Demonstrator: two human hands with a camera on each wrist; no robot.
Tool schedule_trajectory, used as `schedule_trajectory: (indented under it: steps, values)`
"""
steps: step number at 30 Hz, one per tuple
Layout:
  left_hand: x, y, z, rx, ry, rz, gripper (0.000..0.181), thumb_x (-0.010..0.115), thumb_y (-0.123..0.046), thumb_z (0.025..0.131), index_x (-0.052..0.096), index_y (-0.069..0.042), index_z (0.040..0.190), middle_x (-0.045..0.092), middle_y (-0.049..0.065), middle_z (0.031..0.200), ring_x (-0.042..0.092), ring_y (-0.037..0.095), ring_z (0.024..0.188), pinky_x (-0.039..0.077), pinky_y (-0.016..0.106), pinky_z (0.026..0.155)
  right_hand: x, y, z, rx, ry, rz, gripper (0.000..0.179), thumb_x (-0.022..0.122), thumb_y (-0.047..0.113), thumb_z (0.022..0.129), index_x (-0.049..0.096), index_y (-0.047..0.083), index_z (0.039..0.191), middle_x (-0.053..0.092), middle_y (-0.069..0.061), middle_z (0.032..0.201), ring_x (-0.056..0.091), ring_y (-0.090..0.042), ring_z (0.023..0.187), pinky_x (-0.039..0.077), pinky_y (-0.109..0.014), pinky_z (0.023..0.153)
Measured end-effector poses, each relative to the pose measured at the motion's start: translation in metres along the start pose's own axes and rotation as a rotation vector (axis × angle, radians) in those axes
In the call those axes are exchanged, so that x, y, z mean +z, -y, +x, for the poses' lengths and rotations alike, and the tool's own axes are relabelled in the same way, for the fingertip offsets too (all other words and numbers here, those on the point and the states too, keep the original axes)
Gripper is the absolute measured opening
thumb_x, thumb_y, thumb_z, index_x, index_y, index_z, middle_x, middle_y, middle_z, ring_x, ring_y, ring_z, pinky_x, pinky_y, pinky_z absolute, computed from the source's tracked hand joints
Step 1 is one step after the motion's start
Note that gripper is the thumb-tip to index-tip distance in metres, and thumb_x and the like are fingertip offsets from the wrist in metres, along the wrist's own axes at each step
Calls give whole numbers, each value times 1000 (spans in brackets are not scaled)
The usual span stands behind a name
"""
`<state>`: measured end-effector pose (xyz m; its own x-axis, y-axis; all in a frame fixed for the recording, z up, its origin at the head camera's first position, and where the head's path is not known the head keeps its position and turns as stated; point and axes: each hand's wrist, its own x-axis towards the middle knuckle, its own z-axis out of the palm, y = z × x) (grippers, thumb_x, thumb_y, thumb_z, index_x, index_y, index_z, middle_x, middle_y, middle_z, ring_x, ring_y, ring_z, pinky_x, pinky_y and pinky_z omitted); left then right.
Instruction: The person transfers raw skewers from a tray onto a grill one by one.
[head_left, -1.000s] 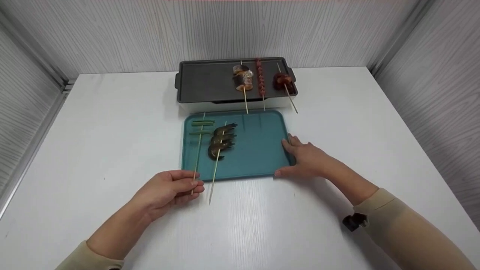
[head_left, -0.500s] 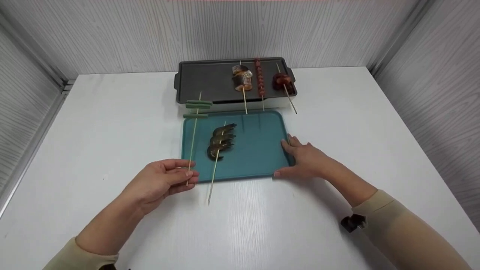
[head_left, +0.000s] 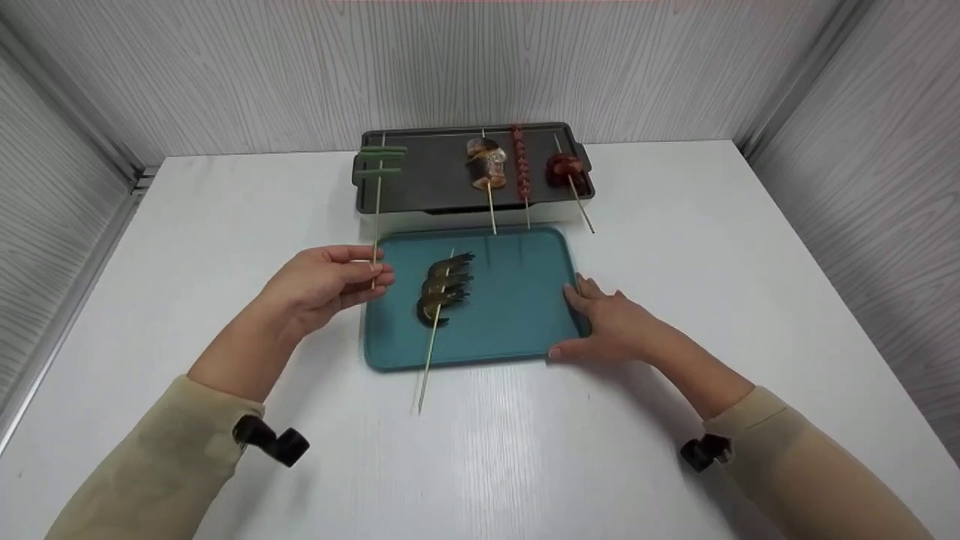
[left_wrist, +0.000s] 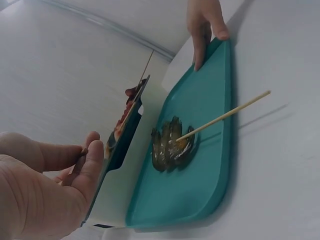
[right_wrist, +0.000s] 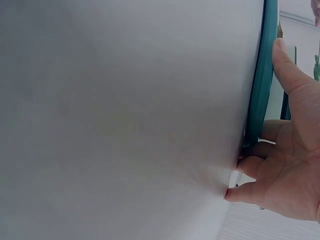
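Note:
In the head view my left hand pinches the bare lower end of a skewer of short green stalks between thumb and fingers. The stalks overlap the left end of the dark griddle. My right hand holds the near right corner of the teal tray, thumb at the front edge, fingers along the side. A shrimp skewer lies on the tray, its stick reaching over the front rim. The left wrist view shows my left thumb against the fingers; the green stalks are outside that view.
On the griddle's right half lie a skewer of silvery-skinned fish chunks, a thin red skewer and a dark red, glossy skewer. Their sticks jut over its front edge. Pale wood-grain panels enclose the white table.
My left hand has lifted the green skewer off the tray and carried it forward and slightly left, over the griddle's left end. My right hand has stayed at the tray's corner.

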<state>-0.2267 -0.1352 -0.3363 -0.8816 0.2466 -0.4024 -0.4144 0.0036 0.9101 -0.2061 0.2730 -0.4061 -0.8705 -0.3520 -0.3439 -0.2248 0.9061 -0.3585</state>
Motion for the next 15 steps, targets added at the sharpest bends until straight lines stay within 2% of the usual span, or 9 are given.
schedule_trajectory:
  steps: [4, 7, 15]
  values:
    - [-3, -4, 23, -2, -24, -8, 48, 61, -3, 106, 49, 8, 152, 77, 3, 102, 75, 12, 99, 59, 28, 96, 1, -2, 0, 6, -3, 2, 120, 72, 75, 87, 21, 4, 169, 6, -20, 176, 15, -47, 159, 18, -65, 126]
    - [-5, -5, 37, -9, -38, -17, 49, 61, -2, 106, 47, 8, 153, 76, 2, 101, 75, 12, 98, 59, 27, 96, 2, -3, 0, 2, -4, 3, 121, 72, 76, 86, 21, 4, 169, 6, -19, 176, 14, -45, 160, 18, -65, 126]
    - [-9, -7, 62, -19, -46, -39, 56, 59, -2, 107, 39, 9, 159, 71, 5, 112, 73, 12, 100, 57, 26, 100, 1, -2, -1, 0, -9, 19, 120, 72, 75, 86, 21, 4, 169, 7, -20, 176, 12, -39, 161, 15, -63, 128]
